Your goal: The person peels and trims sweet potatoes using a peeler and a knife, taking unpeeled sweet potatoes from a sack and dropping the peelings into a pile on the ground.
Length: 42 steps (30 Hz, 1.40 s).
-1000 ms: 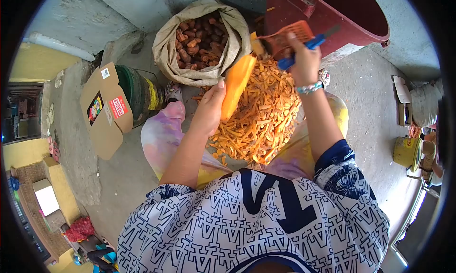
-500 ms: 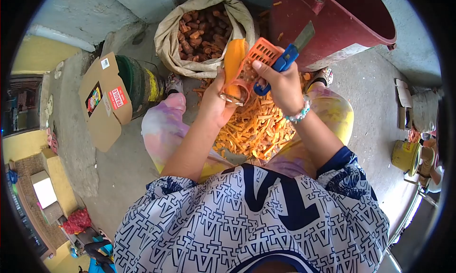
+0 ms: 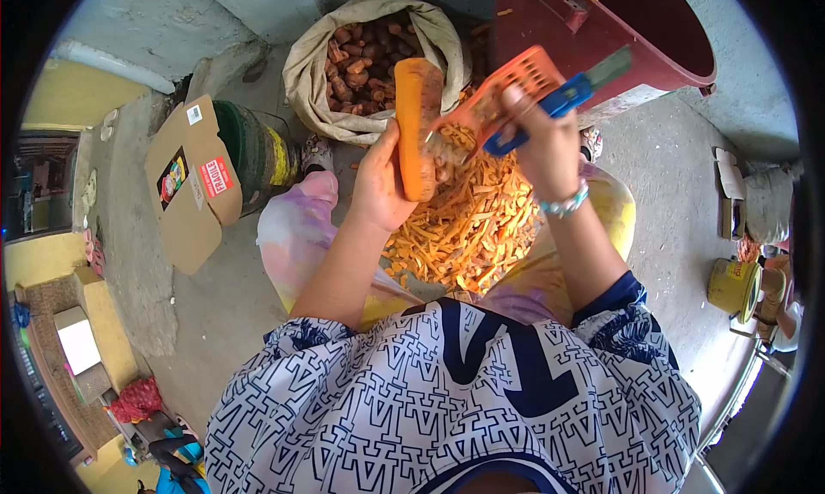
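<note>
Orange all over: your left hand (image 3: 378, 180) is wrapped around a long peeled orange tuber (image 3: 415, 124), smooth and matte, blunt at the far end, standing nearly upright. Your fingers are curled round its near half, the thumb pressed along its left side, so the hand is closed firmly on it.

Your right hand (image 3: 541, 146) is clenched on the blue handle of an orange plastic slicer (image 3: 507, 94), a flat gridded paddle with a grey strip jutting past the handle to the far right. The slicer leans from upper right down to lower left, and its lower edge meets the right flank of the tuber, just beside your left thumb. A beaded bracelet (image 3: 565, 205) circles your right wrist.

Right below both hands, between your knees, lies a heap of cut orange strips (image 3: 464, 227), thin, stick-shaped and tangled, piled on the concrete floor (image 3: 679, 202).

Farther off, beyond the tuber, a crumpled beige sack (image 3: 322, 90) stands open, full of rough brown unpeeled tubers. To its right sits a dark red plastic tub (image 3: 636, 30), tipped. On the left, a cardboard box (image 3: 189, 189) with a red sticker rests against a green bucket (image 3: 253, 154).
</note>
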Available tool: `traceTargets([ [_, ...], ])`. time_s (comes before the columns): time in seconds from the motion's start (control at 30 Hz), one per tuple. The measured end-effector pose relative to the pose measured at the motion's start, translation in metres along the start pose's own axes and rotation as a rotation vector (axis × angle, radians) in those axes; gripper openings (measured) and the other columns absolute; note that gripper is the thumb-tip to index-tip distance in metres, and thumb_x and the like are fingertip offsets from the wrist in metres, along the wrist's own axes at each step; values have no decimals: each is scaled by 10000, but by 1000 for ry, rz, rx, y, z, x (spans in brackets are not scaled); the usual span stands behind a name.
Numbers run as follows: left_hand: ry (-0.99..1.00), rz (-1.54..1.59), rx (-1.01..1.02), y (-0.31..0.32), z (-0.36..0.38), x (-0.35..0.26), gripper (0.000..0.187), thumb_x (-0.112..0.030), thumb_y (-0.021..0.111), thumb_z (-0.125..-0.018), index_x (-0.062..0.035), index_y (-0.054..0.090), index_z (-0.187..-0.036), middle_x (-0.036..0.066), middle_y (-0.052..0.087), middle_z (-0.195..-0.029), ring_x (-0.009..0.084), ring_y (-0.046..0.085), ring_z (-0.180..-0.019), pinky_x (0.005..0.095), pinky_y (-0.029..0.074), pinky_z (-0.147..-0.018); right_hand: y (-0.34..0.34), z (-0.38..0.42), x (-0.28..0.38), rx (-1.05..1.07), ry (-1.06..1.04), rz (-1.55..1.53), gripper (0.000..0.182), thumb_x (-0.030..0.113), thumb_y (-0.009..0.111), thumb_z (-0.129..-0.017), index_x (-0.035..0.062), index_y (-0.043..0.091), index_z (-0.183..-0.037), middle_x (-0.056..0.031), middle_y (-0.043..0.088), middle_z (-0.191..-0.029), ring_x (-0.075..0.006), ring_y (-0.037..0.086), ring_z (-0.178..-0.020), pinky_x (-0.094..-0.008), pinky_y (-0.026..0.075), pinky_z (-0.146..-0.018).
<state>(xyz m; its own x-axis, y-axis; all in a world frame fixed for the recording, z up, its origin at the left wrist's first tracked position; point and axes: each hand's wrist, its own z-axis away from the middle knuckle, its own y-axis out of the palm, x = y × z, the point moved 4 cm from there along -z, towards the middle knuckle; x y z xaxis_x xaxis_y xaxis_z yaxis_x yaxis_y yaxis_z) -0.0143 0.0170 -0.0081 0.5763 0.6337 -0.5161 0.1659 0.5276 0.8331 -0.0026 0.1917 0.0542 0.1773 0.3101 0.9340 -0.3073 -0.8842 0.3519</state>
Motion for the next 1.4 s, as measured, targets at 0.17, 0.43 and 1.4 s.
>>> traceTargets([
  [0.17, 32, 85, -69, 7, 1, 6, 408, -375, 277, -980, -86, 479, -1186, 79, 583, -1094, 204, 582, -967, 374, 476, -844, 15, 20, -15, 189, 43, 124, 325, 121, 701, -789, -9, 563, -1054, -14, 639, -783, -34, 526, -603, -186, 418, -517],
  [0.43, -88, -45, -51, 4, 5, 14, 468, -444, 314, -959, -62, 481, -1172, 65, 566, -957, 166, 544, -742, 292, 456, -630, -32, -74, -6, -170, -316, 142, 182, 83, 695, -777, 10, 613, -922, -12, 625, -705, -66, 546, -535, -199, 415, -451],
  [1.4, -126, -458, -130, -1, 12, 8, 575, -528, 265, -940, -36, 514, -1102, 69, 578, -829, 135, 556, -643, 256, 459, -564, -87, -68, 4, -442, -205, -118, 61, 54, 635, -812, 50, 578, -792, -27, 595, -665, -85, 483, -464, -201, 384, -418],
])
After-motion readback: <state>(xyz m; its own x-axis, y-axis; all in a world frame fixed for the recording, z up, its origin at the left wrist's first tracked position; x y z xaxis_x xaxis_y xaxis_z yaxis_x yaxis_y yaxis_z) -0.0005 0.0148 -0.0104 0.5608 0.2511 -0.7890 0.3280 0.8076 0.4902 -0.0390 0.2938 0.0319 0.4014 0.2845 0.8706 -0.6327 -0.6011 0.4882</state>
